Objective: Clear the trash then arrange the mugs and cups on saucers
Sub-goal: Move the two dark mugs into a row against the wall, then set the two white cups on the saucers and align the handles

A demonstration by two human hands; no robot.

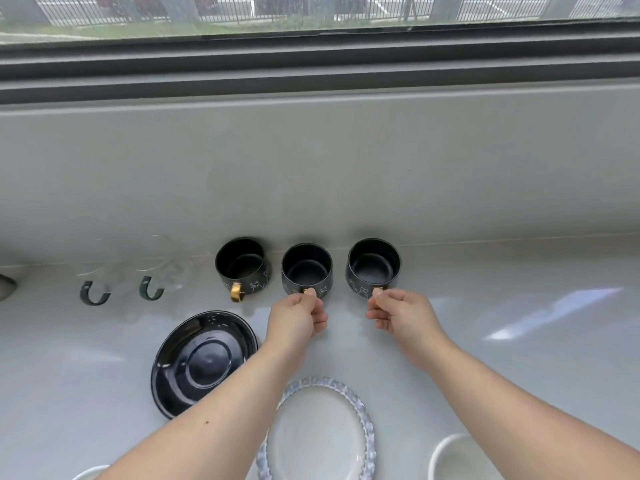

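Black ceramic mugs at frame centre (307, 268) and centre-right (374, 266) stand on the grey worktop (519, 358), left hand (298, 317) and right hand (398, 311) fingers pinching their gold handles; next, lifting onto the black glossy saucer (201, 362) lower left.

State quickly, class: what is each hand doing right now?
Left hand: closed on the middle black mug's gold handle.
Right hand: closed on the right black mug's gold handle.

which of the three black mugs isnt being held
The leftmost black mug: its gold handle is free, while the left hand and right hand pinch the other two mugs' handles.
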